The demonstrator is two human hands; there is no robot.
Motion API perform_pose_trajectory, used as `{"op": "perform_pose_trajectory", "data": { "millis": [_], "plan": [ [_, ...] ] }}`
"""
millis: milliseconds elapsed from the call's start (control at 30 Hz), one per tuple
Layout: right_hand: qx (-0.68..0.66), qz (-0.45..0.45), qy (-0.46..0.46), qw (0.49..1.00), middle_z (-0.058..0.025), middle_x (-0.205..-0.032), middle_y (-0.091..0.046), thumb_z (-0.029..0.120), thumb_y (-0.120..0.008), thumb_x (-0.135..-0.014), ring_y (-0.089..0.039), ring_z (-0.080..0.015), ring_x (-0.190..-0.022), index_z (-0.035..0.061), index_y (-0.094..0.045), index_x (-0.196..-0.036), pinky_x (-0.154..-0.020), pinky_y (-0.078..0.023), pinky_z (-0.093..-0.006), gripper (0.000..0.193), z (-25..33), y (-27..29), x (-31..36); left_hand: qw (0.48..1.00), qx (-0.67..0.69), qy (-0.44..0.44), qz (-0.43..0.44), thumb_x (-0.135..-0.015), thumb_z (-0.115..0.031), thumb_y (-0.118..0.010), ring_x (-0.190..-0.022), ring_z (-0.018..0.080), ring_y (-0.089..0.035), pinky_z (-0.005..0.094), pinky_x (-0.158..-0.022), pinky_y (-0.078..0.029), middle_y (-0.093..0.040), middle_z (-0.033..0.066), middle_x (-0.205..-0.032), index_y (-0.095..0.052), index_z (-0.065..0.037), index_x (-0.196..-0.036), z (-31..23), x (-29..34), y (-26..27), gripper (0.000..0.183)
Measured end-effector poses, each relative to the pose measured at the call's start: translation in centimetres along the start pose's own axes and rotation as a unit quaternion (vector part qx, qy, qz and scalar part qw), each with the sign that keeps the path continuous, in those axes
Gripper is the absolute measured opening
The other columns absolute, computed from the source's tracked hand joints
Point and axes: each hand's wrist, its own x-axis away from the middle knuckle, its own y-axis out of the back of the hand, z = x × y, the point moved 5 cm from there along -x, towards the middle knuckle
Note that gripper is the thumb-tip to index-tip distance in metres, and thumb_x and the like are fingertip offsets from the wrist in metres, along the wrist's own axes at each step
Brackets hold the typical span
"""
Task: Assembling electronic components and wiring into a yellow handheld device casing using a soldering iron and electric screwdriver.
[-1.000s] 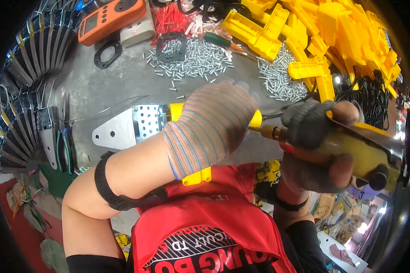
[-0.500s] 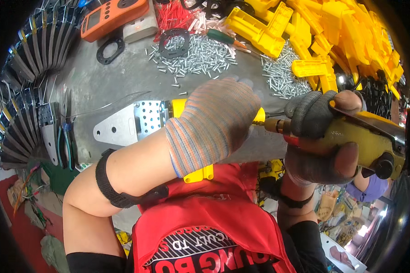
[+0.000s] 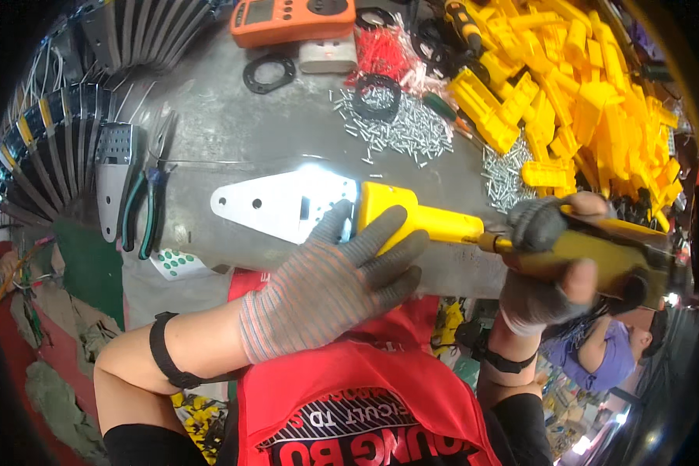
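A tool with a yellow plastic handle (image 3: 446, 224) and a pale, tapered metal plate (image 3: 268, 203) lies across the bench in front of me. Its perforated part shines brightly beside the handle. My left hand (image 3: 326, 283), in a striped grey-palmed glove, has its fingers spread at the near side of the handle, fingertips overlapping the yellow housing. My right hand (image 3: 547, 260), gloved with bare fingertips, is wrapped round a yellowish power screwdriver (image 3: 606, 260), blurred by motion. The screwdriver's nose is at the right end of the handle; the exact contact is hard to see.
Loose screws (image 3: 412, 130) lie in piles beyond the handle. Yellow plastic shells (image 3: 590, 101) are heaped at the far right. An orange meter (image 3: 291, 19), a black ring (image 3: 269, 73), pliers (image 3: 151, 190) and rows of metal parts (image 3: 46, 147) lie around. Another person (image 3: 598, 353) is at the right.
My left hand has opened and drawn back toward me, uncovering the yellow handle. The right hand still grips the screwdriver. The view has shifted, so the bench things appear farther right.
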Motion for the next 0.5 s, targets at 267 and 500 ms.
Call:
{"op": "perform_pose_trajectory", "data": {
  "millis": [267,500],
  "plan": [
    [-0.039,0.162,-0.053,0.985,-0.0054,-0.070,-0.051,0.057,-0.059,-0.079,-0.050,-0.0198,-0.060,0.0018,-0.050,-0.112,-0.065,-0.045,-0.0345,0.065,1.9,-11.5,-1.9,0.997,-0.042,-0.013,-0.057,-0.079,-0.031,-0.058,-0.129,0.0308,-0.044,0.0519,-0.099,-0.042,-0.052,0.0029,-0.138,-0.065,-0.024,-0.112,0.0,0.8,-0.4,0.034],
    [-0.107,0.130,0.000,0.986,-0.0046,-0.069,-0.048,0.049,-0.059,-0.082,-0.047,-0.0183,-0.059,0.0033,-0.052,-0.108,-0.064,-0.041,-0.0338,0.053,-0.9,-10.7,-2.2,0.995,-0.018,-0.008,-0.097,-0.080,-0.031,-0.055,-0.127,0.0275,-0.045,0.0509,-0.099,-0.044,-0.055,0.0027,-0.127,-0.064,-0.022,-0.110,-0.2,0.1,-0.4,0.032]
  ]
}}
